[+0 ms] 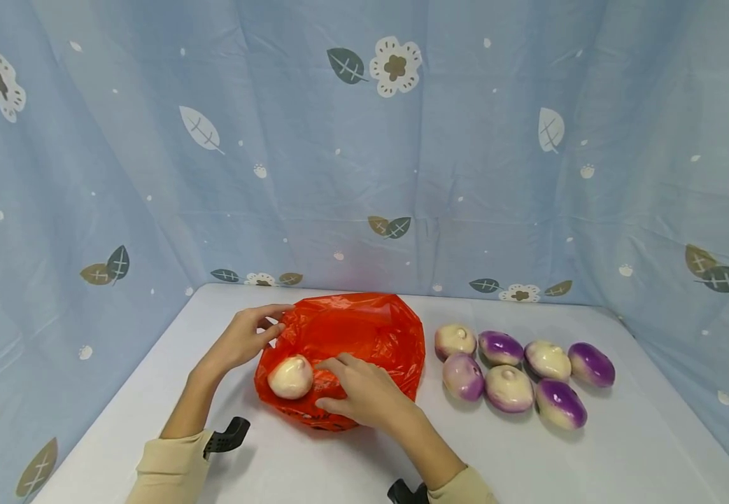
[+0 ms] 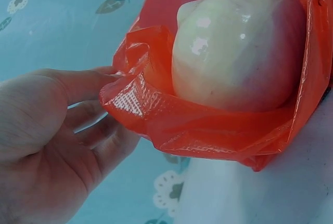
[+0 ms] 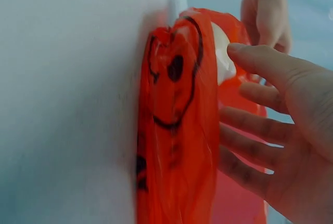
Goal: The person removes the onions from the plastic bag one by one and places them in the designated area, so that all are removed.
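Note:
An orange-red plastic bag [image 1: 364, 329] lies open on the white table [image 1: 623, 448]. Inside it, at its near left, sits a cream turnip [image 1: 290, 376], which fills the left wrist view [image 2: 234, 47]. My left hand [image 1: 273, 327] pinches the bag's folded left rim [image 2: 130, 96] between thumb and fingers [image 2: 93, 133]. My right hand [image 1: 333, 381] rests over the bag's near edge with fingers straight and spread, just right of the turnip, holding nothing. The right wrist view shows those fingers [image 3: 250, 151] inside the bag [image 3: 177, 130], whose outer side bears black print.
Several purple-and-cream turnips [image 1: 509, 386] lie in a cluster right of the bag. Blue cloth with leaf and flower print [image 1: 396, 140] walls the table at the back and both sides. Black wrist mounts [image 1: 229, 434] show near my sleeves.

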`<state>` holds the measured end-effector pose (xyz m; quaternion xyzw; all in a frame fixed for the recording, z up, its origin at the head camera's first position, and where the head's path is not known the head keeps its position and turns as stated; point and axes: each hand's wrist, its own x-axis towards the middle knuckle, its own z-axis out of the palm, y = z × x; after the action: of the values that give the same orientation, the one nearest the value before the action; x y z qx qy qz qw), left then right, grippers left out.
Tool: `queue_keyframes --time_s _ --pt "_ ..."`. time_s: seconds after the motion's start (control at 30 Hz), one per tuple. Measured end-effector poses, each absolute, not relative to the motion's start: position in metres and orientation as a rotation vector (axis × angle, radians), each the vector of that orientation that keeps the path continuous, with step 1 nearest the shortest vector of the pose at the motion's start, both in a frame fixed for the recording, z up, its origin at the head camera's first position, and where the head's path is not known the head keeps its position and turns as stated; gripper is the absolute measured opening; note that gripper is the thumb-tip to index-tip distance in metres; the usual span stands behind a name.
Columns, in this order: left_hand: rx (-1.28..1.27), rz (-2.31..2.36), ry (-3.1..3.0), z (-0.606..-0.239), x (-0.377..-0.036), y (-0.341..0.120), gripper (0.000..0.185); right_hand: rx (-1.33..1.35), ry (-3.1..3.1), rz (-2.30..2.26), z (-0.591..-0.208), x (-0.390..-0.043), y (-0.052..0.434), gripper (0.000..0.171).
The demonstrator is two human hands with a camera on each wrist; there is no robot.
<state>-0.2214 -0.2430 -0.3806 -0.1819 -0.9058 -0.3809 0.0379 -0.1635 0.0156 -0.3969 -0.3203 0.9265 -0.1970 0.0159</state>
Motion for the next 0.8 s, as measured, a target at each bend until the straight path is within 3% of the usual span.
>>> queue_keyframes --time_s 0.8 --pt "-0.566 -1.182 -2.762 -0.381 -0.221 -0.244 0.038 -0.958 2.891 -0.704 -0.404 -0.177 -0.026 0.056"
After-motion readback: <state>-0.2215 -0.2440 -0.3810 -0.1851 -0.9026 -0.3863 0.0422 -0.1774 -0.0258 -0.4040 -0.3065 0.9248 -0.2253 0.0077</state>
